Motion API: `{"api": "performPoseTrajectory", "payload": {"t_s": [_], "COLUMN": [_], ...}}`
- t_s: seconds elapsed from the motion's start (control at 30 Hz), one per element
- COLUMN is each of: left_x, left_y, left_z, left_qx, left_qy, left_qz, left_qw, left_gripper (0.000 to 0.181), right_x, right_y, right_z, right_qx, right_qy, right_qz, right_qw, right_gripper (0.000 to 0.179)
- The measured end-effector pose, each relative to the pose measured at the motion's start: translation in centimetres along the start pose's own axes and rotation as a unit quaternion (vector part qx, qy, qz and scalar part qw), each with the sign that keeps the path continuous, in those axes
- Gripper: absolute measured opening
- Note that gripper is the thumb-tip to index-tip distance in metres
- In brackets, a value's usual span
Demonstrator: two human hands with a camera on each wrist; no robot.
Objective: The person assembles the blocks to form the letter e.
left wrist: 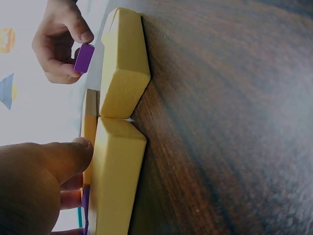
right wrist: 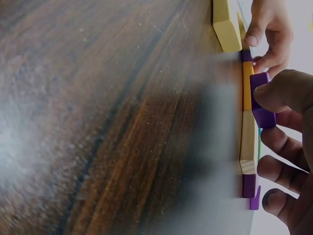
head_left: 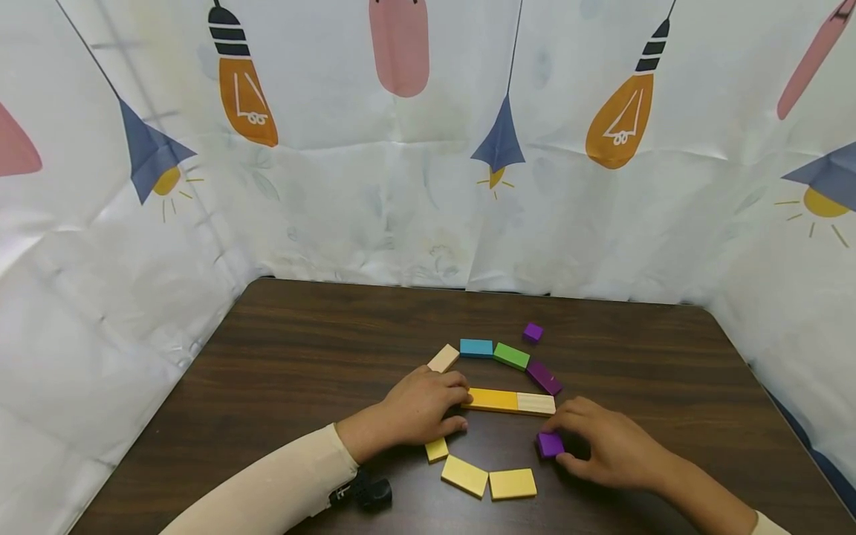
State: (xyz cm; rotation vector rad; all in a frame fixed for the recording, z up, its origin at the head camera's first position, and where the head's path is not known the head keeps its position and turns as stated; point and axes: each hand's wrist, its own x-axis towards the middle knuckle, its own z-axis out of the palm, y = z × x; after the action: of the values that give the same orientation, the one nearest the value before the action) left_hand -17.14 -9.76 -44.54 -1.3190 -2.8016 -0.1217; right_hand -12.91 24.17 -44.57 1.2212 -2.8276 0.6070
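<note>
My right hand [head_left: 611, 446] pinches a purple block [head_left: 550, 445] between thumb and fingers, near the right end of a row of blocks; in the right wrist view this purple block [right wrist: 263, 100] is held off the table. Across the arrangement, my left hand [head_left: 421, 405] rests by the left end of an orange block [head_left: 493, 400], its fingertips at that end and the thumb apart below. A pale wooden block [head_left: 536, 404] adjoins the orange one on the right. My left hand partly covers the blocks on the left side.
Above the row curve a cream block [head_left: 443, 358], a blue block [head_left: 476, 348], a green block [head_left: 511, 356] and a dark purple block [head_left: 544, 377]. A small purple block [head_left: 533, 332] lies behind. Yellow blocks [head_left: 513, 484] curve along the front of the brown table [head_left: 267, 357].
</note>
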Motion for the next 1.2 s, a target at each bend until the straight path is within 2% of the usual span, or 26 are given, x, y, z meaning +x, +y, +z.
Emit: {"api": "performPoseTrajectory", "payload": {"t_s": [0.67,1.2], "left_x": [0.0,0.1], "left_y": [0.1,0.0], "left_z": [-0.1,-0.1], "left_qx": [-0.001,-0.002], "left_qy": [0.000,-0.004], "left_qz": [-0.002,-0.004], "left_qw": [1.0000,1.0000], "left_gripper": [0.033,0.033], "right_x": [-0.4,-0.5], "right_y": [-0.4,-0.7], "right_z": [0.8,1.2], "right_qx": [0.013,0.040], "right_qy": [0.007,-0.032], "right_qz": [-0.045,-0.061], "right_qw": [0.9989,0.9969], "right_gripper": [0.038,0.037]}}
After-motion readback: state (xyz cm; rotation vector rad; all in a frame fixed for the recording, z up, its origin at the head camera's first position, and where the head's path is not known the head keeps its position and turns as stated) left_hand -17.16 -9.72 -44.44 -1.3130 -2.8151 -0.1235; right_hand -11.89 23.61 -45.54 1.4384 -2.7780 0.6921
